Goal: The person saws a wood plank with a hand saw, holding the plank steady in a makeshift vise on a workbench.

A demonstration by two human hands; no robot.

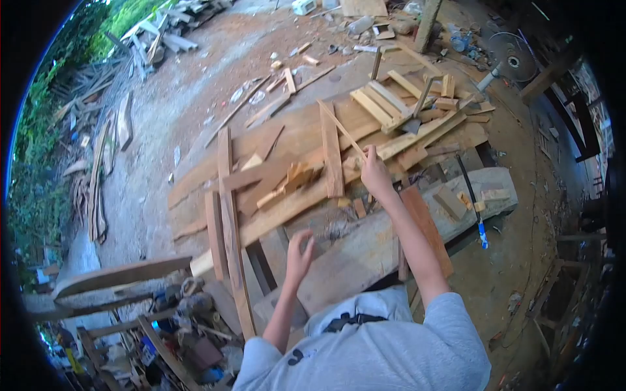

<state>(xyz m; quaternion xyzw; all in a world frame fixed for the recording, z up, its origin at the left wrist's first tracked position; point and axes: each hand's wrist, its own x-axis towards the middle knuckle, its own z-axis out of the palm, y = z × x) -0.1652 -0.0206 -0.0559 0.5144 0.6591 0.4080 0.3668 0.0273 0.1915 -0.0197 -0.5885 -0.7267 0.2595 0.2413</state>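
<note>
My right hand [375,174] is closed around the lower end of a thin wooden stick [342,128], which slants up and left over a wide plank [331,150]. My left hand [299,253] is above the near side of the bench, its fingers curved and apart with nothing in them. Left of it, a long narrow board [229,221] lies across the work surface. Between the hands and farther off sits a rough, broken wood chunk [300,178]. A reddish board [425,228] lies under my right forearm.
At the right lies a long dark tool with a blue handle [482,234]. A slatted wooden piece [380,104] and a bladed tool [412,125] rest among offcuts at the back. A round disc [513,62] stands far right. Scrap timber [160,39] is piled far left.
</note>
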